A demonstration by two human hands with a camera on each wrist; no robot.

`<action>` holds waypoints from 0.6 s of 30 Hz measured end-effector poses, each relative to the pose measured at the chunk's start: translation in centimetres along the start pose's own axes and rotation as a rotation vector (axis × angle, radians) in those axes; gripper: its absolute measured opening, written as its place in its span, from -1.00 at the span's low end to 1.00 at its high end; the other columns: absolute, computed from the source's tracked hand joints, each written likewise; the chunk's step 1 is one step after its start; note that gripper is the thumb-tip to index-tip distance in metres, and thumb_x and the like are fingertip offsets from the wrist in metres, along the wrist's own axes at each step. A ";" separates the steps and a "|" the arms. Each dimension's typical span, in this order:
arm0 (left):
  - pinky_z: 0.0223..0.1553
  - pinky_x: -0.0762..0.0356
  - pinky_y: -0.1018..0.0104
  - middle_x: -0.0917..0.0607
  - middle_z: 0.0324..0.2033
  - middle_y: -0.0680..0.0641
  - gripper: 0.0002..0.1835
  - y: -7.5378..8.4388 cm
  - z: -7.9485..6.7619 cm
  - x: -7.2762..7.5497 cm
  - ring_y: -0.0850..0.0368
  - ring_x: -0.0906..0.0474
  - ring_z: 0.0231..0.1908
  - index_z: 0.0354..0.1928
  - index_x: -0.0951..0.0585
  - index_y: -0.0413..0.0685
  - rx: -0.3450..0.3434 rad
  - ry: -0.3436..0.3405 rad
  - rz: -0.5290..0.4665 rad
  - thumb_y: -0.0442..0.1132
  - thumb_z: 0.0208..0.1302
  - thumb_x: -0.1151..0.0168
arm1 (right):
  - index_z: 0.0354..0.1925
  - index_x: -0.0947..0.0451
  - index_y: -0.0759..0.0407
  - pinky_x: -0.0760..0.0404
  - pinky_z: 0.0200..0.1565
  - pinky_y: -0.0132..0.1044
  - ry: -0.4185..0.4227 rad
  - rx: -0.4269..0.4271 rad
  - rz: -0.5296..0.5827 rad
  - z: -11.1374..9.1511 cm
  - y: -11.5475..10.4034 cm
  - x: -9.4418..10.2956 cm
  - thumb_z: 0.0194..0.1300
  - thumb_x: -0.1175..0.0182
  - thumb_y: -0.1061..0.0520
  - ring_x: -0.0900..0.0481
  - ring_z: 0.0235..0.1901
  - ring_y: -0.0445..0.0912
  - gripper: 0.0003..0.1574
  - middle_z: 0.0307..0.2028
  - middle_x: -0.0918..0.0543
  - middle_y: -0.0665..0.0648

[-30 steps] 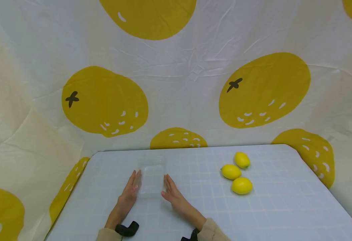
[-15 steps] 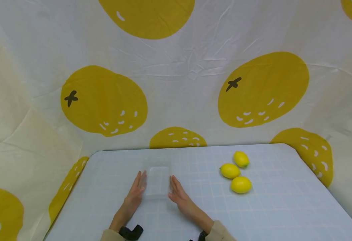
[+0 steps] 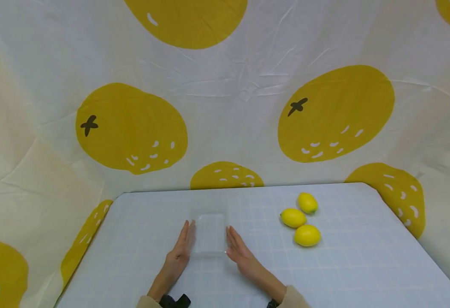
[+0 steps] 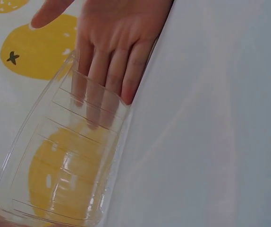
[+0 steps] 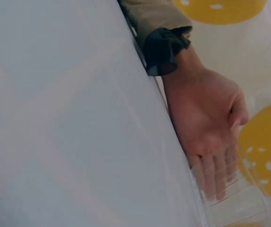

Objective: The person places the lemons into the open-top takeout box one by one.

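A clear, shallow plastic container (image 3: 211, 233) sits on the cloth-covered table between the two hands. My left hand (image 3: 180, 248) lies along its left side with the fingers straight. On the opposite side, my right hand (image 3: 242, 254) touches the wall, fingers also extended. Ribbed, see-through walls of the container show in the left wrist view, with straight fingers visible through the plastic (image 4: 69, 156). Only part of the container (image 5: 239, 203) appears in the right wrist view, in front of the other hand's fingertips. Nothing can be seen inside it.
Three yellow lemons lie right of the container: a rear lemon (image 3: 307, 203), a middle lemon (image 3: 293, 218) and a front lemon (image 3: 307, 235). Pale checked cloth covers the table (image 3: 356, 265). Behind its far edge hangs a white curtain (image 3: 232, 124) printed with large yellow fruit.
Both hands and the clear container between them have shifted to the right across the table, closer to the lemons. The lemons have stayed in place.
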State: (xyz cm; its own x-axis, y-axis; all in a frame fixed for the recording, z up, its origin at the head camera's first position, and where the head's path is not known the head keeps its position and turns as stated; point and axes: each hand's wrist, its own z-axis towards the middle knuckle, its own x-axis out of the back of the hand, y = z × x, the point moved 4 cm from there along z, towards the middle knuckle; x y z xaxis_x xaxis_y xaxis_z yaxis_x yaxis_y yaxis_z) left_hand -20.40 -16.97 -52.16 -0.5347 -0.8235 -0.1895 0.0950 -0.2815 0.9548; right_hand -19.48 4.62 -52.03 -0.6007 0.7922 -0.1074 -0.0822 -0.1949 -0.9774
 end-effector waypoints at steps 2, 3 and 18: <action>0.33 0.21 0.67 0.63 0.46 -0.18 -0.23 -0.1 0.1 -0.6 -0.07 0.76 0.42 0.43 0.66 -0.15 -0.012 -0.016 -0.007 -0.49 0.40 0.50 | 0.49 0.52 0.43 -0.01 0.29 -0.59 0.002 0.004 0.010 -0.4 0.0 0.3 0.56 0.11 0.19 0.47 0.46 0.29 -0.07 0.49 0.43 0.44; 0.33 0.22 0.67 0.63 0.46 -0.18 -0.22 -0.1 0.2 -0.8 -0.07 0.77 0.41 0.42 0.66 -0.15 -0.014 -0.020 -0.013 -0.50 0.38 0.50 | 0.48 0.53 0.44 -0.01 0.28 -0.60 0.003 0.006 0.016 -0.6 -0.1 0.5 0.56 0.11 0.20 0.48 0.46 0.29 -0.07 0.48 0.44 0.44; 0.32 0.35 0.64 0.64 0.47 -0.12 -0.21 -1.4 1.5 -4.3 -0.02 0.80 0.42 0.42 0.68 -0.12 0.077 -0.014 -0.039 -0.38 0.52 0.38 | 0.47 0.55 0.46 0.01 0.29 -0.62 0.019 0.047 0.041 -3.8 -0.7 2.8 0.56 0.18 0.25 0.44 0.47 0.18 -0.11 0.46 0.45 0.49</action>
State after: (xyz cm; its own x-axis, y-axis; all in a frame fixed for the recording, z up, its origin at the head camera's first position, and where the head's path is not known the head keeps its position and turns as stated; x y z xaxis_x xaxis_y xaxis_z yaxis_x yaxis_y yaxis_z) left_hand -19.55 -12.31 -52.30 -0.5486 -0.8054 -0.2245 0.0091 -0.2742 0.9616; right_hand -18.07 9.19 -52.35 -0.5889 0.7940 -0.1511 -0.0952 -0.2538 -0.9626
